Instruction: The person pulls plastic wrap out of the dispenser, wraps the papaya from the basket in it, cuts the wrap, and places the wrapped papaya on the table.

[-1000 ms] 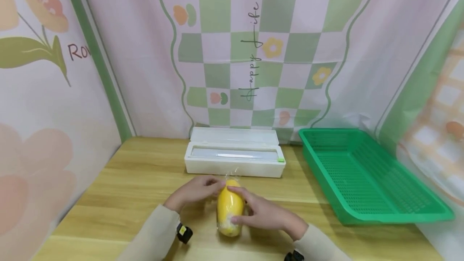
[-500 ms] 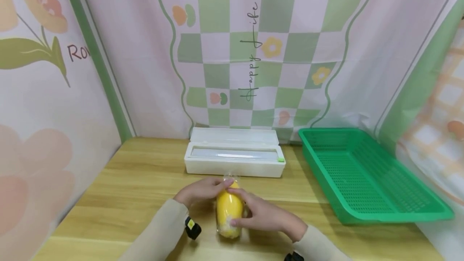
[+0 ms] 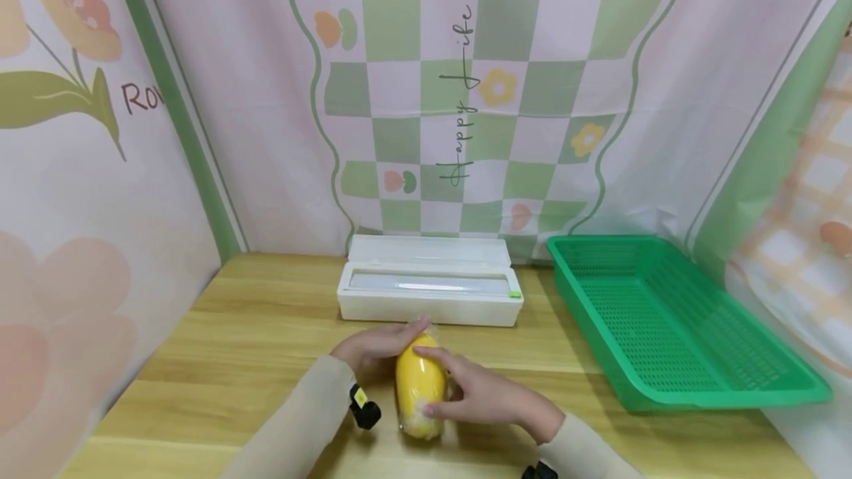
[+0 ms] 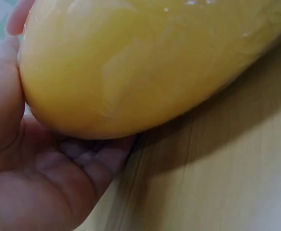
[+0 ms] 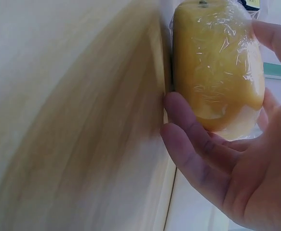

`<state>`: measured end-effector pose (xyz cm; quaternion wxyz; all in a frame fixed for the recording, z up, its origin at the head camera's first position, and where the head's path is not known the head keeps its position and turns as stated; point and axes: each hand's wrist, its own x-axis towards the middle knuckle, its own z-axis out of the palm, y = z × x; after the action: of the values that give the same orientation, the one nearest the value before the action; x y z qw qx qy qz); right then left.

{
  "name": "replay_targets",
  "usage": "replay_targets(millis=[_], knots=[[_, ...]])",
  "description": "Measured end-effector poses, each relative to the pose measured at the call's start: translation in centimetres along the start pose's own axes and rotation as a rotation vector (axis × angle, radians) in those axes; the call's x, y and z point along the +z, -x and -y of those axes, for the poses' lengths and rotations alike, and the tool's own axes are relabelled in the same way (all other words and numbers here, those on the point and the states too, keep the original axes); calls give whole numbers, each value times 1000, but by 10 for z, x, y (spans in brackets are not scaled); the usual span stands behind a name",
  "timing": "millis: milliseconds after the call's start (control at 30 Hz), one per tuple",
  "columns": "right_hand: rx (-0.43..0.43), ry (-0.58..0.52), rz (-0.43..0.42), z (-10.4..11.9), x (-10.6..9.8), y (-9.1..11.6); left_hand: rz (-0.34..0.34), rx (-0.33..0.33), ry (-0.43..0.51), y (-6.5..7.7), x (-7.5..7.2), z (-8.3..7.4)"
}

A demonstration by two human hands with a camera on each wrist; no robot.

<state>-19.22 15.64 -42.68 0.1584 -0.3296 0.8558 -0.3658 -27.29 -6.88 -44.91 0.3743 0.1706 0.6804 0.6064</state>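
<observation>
A yellow oblong fruit (image 3: 421, 381), wrapped in shiny cling film, lies lengthwise on the table in front of me. My left hand (image 3: 381, 346) holds its far end, thumb along the tip; in the left wrist view curled fingers (image 4: 89, 166) show beneath the fruit. From the right side my right hand (image 3: 482, 394) grips it, with the thumb low on the near end and the index finger across the top. The right wrist view shows wrinkled film over the fruit (image 5: 212, 62) and a small dark spot at one end.
Beyond the fruit stands a white cling film dispenser (image 3: 429, 309) with its lid raised and a green cutter slider (image 3: 515, 294). A green perforated basket (image 3: 732, 395) sits at the right of the wooden table (image 3: 220, 361). Printed curtains (image 3: 279, 168) hang behind.
My left hand has shifted right and closer around the fruit's far end, its thumb now pressing over the film there that stood up before. The right hand stays nearly still.
</observation>
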Motion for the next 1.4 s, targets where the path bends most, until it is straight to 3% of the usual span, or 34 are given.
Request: replay_targets(millis=[133, 300, 400, 700, 833, 1133, 1267, 1400], knots=[[1, 4, 4, -1, 1, 0, -18, 22, 6, -3, 0, 4], [-11, 6, 6, -2, 2, 0, -17, 127, -14, -6, 1, 9], [-22, -2, 8, -3, 2, -1, -18, 178, 19, -6, 4, 11], [2, -14, 3, -5, -1, 1, -166, 229, -28, -7, 14, 11], [10, -16, 2, -6, -1, 2, -185, 249, -121, -4, 13, 6], [1, -31, 7, -7, 0, 2, -176, 327, -477, 21, 5, -12], [-2, -38, 10, -7, 0, 2, -178, 300, -595, 27, 4, -13], [-6, -42, 14, -6, 1, 2, -199, 245, -643, 26, 5, -9]])
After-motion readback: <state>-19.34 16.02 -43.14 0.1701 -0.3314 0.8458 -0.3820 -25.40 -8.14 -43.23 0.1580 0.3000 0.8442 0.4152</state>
